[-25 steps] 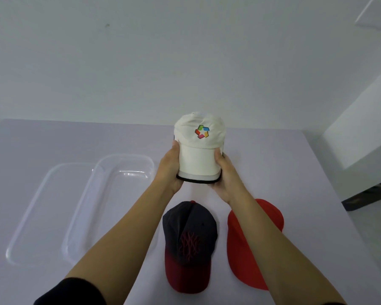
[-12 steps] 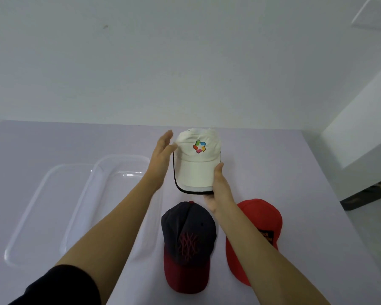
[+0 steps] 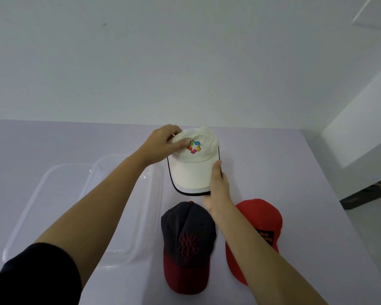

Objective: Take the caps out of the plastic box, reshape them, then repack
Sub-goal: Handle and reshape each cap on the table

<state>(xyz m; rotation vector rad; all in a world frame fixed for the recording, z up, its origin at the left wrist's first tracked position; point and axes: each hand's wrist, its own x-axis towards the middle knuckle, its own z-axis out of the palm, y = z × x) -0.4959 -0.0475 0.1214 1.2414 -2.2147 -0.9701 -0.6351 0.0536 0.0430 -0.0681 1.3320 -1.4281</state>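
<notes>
**A:** In the head view, the white cap (image 3: 194, 168) is held at the far middle of the table (image 3: 317, 216), beyond the other two caps.

**B:** The crown is gripped by the left hand (image 3: 163, 146), with the fingers curled over the top and the thumb laid beside the coloured logo. The right edge of the brim is pinched by the right hand (image 3: 217, 186), thumb on top and fingers tucked beneath.

**A:** It cannot be told whether the cap is resting on the table or lifted just off it.

**B:** Nearer in, the navy cap (image 3: 187, 236) is laid crown-up. The red cap (image 3: 260, 225) is set just to its right, partly hidden by the right forearm.

**A:** The plastic box (image 3: 128, 258) is seen to the left, under the left forearm. What looks like its lid (image 3: 20, 227) lies further left. All three caps are out, so this is judged to be the reshaping step, with repacking not yet begun.

**B:** Risks should be noted. The front panel could be dented if the thumb is pressed too hard. Because the brim is pinched on one side only, its curve could be bent unevenly.

**A:** The near caps could also be dragged or flattened if the right forearm is lowered. And the light box could be knocked aside by the left arm.
</notes>
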